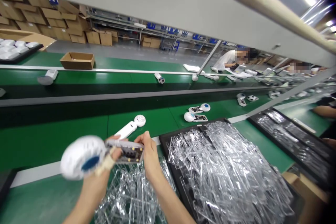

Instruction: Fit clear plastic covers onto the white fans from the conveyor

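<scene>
A white round-headed device [82, 155] with a blue centre is held up in front of me, tilted sideways. Its handle lies open, with a dark inside and small yellow spots. My left hand [106, 164] is closed around the handle near the head, a pale wrap on one of its fingers. At the far end of that handle, the fingers of my right hand [150, 150] are closed on it. Just beyond my hands lies another white round-headed device [128, 127] on the green belt. Below them is a loose pile of clear plastic pieces [131, 196].
A black tray [164, 140] heaped with clear plastic strips [231, 168] stands at my right. Two open-handled devices [195, 117] lie on the belt [162, 117]. Further right is another black tray [291, 140]. Overhead runs a grey beam [131, 3]; a person [228, 61] works across the line.
</scene>
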